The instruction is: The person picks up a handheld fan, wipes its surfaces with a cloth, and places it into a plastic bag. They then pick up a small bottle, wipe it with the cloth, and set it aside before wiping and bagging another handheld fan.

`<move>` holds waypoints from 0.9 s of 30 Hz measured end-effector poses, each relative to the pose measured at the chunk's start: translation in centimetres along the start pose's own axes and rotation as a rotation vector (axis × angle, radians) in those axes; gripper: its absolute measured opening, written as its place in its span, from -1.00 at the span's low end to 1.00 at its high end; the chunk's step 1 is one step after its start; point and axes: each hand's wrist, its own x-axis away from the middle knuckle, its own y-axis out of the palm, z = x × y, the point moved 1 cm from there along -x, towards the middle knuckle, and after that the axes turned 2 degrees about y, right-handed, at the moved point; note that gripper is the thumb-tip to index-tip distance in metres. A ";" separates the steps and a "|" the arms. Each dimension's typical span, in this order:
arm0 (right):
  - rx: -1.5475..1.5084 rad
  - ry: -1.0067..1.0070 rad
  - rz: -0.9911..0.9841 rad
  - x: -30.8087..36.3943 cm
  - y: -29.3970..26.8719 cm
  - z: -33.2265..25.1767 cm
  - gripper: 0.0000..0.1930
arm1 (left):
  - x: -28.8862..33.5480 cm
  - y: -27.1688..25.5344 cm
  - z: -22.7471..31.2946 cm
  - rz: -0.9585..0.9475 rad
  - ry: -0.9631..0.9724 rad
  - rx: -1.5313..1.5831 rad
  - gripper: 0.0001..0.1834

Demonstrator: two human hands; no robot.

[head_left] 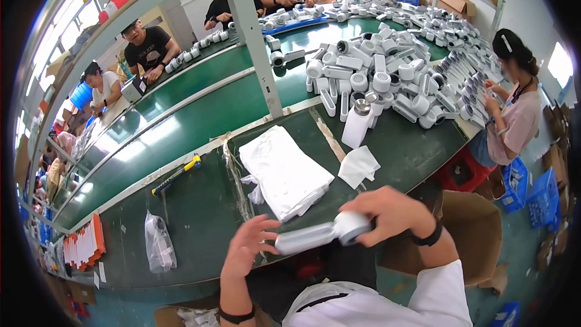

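Note:
My right hand (393,213) is wrapped around the round head of a white-and-grey handheld device (307,238) with a long flat handle, above the bench's front edge. Beside the handle's far end, my left hand (249,243) has its fingers spread; whether a fingertip touches is unclear because of blur. A stack of white plastic bags (284,172) lies on the bench just beyond my hands. To its right are a crumpled white cloth (358,166) and a white bottle (357,127) with a metal top.
A large heap of similar devices (381,72) covers the bench's far right. A yellow-and-black hammer (177,174) and a bagged device (158,243) lie left. A metal post (254,42) rises behind the bags. A cardboard box (469,236) stands right; a co-worker (514,97) sits beyond.

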 end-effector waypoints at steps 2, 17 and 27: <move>0.171 -0.127 -0.059 -1.2 2.0 -0.7 -0.43 | -1.6 2.1 -0.5 -0.300 -0.255 0.058 -0.08; 0.475 0.475 0.626 -3.4 2.5 17.3 -0.75 | 2.0 2.8 -6.7 -0.098 -0.218 0.409 -0.51; 0.637 0.035 1.123 -8.4 -8.7 10.8 -0.78 | 2.0 3.5 -6.5 -0.064 -0.186 0.466 -0.47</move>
